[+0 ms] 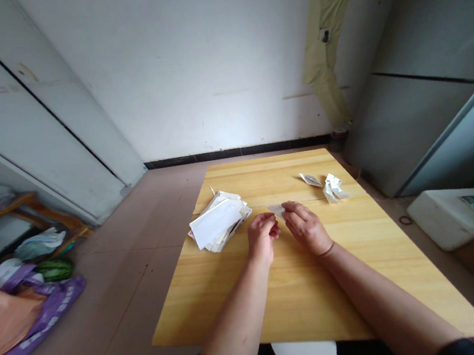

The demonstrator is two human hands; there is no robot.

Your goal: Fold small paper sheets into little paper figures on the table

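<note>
A small piece of thin whitish paper is between my two hands, just above or on the wooden table. My right hand has its fingers closed on the paper's right side. At the paper's lower left edge, the curled thumb and fingers of my left hand are pinched together on it; the exact contact is partly hidden. Left of my hands lies a messy stack of papers, a blank white sheet on top. Toward the far right are a folded paper and a cluster of folded white papers.
Beyond the table stands a white wall with a dark baseboard. A white box sits on the floor at right, beside a grey cabinet. At left are a purple bag, a watermelon and a wooden rack.
</note>
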